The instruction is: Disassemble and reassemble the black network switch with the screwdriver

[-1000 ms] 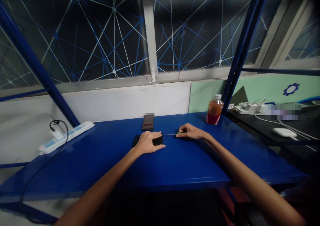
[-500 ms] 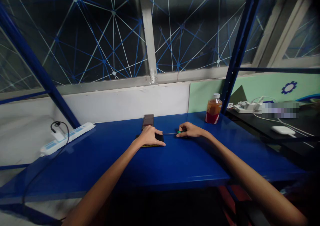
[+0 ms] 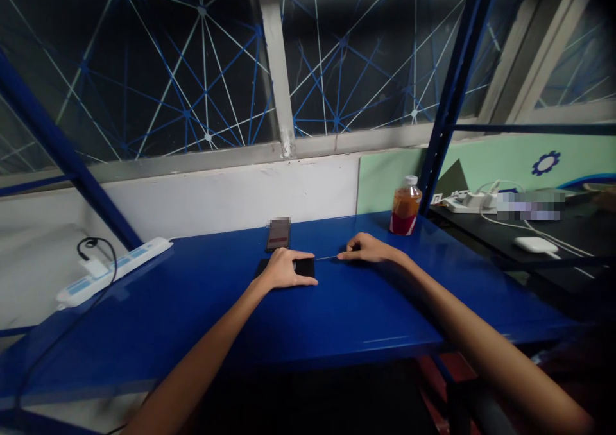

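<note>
On the blue table [image 3: 337, 319] we have our left hand [image 3: 282, 270] laid over a flat black object [image 3: 305, 268], thumb and forefinger parted wide and holding its near and far edges. Our right hand [image 3: 366, 249], fingertips pinched, grips a thin rod [image 3: 327, 258] pointing at the object's right side; we cannot tell whether it touches. Beyond are a phone [image 3: 278, 235] and, farther right, a capped bottle [image 3: 405, 209].

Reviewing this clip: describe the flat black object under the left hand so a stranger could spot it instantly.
Start at the blue table and find the left hand near its middle. The flat black object shows between that hand's spread fingers. Unlike the phone just beyond, it is partly covered by the hand.
</note>
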`<state>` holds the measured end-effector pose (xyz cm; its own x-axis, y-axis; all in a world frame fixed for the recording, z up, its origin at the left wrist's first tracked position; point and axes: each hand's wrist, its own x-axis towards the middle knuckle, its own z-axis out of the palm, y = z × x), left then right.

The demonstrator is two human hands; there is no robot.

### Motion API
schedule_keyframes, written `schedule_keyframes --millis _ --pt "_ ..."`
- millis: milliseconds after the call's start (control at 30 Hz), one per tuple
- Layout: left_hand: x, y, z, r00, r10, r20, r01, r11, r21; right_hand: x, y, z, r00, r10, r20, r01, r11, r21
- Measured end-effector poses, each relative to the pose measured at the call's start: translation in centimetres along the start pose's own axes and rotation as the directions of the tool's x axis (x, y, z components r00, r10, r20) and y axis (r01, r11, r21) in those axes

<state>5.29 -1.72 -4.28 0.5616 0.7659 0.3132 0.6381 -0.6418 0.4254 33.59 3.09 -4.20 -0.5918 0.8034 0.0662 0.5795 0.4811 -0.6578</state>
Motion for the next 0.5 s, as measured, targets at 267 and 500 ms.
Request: schedule_keyframes --millis 267,500 --pt "-0.2 0.3 0.0 1.000 -0.011 -0.014 0.011 0.999 0.037 -0.1 -0.5 0.2 0.999 0.040 0.005 -0.040 0.999 -0.031" --pt "-0.2 0.4 -0.1 0.999 -0.031 0.022 0.030 0.999 0.044 -0.2 -1.7 0.0 0.995 -0.034 -0.089 0.008 0.961 -0.277"
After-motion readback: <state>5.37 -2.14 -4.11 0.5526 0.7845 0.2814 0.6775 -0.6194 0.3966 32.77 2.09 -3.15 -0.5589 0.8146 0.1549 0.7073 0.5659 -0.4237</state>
